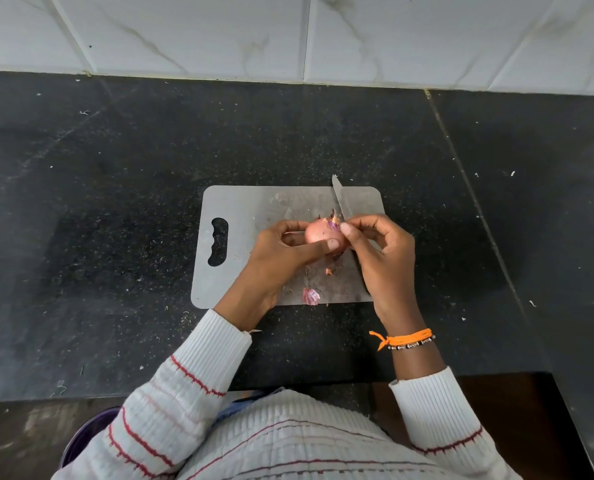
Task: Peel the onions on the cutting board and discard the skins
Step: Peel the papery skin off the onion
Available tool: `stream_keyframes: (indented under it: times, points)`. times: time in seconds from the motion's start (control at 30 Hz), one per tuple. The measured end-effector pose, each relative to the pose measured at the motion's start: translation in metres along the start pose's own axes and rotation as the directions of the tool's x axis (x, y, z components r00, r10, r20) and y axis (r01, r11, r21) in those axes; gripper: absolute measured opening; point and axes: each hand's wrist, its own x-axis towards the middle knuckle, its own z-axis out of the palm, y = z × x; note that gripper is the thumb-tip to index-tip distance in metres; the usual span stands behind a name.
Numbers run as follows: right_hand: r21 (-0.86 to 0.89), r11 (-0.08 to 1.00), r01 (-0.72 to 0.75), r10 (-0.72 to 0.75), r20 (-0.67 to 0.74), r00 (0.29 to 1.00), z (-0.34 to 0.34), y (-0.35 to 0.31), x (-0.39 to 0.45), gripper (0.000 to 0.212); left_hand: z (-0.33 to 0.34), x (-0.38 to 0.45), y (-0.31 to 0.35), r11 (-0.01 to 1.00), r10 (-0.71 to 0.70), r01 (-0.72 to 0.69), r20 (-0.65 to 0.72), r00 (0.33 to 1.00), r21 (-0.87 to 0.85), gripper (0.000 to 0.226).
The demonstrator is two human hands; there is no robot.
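White marble-look tiles (pixel 191 32) back a dark, speckled stone desk (pixel 98 202) dusted with pale flecks and scraps. On it lies a thin, grey, rounded-corner cutting board (pixel 240 209) with a wavy handle slot (pixel 218 241) cut into its left end; its surface looks scuffed and smeared.

Both hands work above the middle of the board. The left hand (pixel 281 258) cups a small, round, pinkish onion (pixel 319 233), thumb across its front and fingers curled behind it. The right hand (pixel 382 258) is curled round a knife (pixel 340 199) whose slim metal blade points away toward the board's far edge, the handle hidden in the palm; its thumb and forefinger pinch at a purple flap of papery skin at the onion's top.

A loose skin piece (pixel 310 296), purple and ribbed, rests on the near edge of the board, and a small orange scrap (pixel 329 271) lies just below the onion.

An orange thread band (pixel 406 337) and a beaded bracelet circle the right wrist. Ribbed white sleeves (pixel 191 386) with thin red stripes cover both forearms. A purple rounded rim (pixel 87 434) shows at lower left, partly hidden by the left sleeve.
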Motion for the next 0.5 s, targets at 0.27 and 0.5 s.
stream_keyframes:
  times: [0.27, 0.5]
  points:
    - [-0.088, 0.996, -0.005, -0.004, -0.103, 0.995, -0.003, 0.010, 0.004, 0.005, -0.003, -0.002, 0.001, 0.984, -0.102, 0.128, 0.200, 0.974, -0.125, 0.031]
    - [-0.214, 0.977, 0.017, -0.032, -0.068, 0.997, 0.003, 0.018, 0.005, 0.009, -0.010, -0.001, -0.003, 0.992, -0.075, 0.099, 0.286, 0.955, -0.072, 0.038]
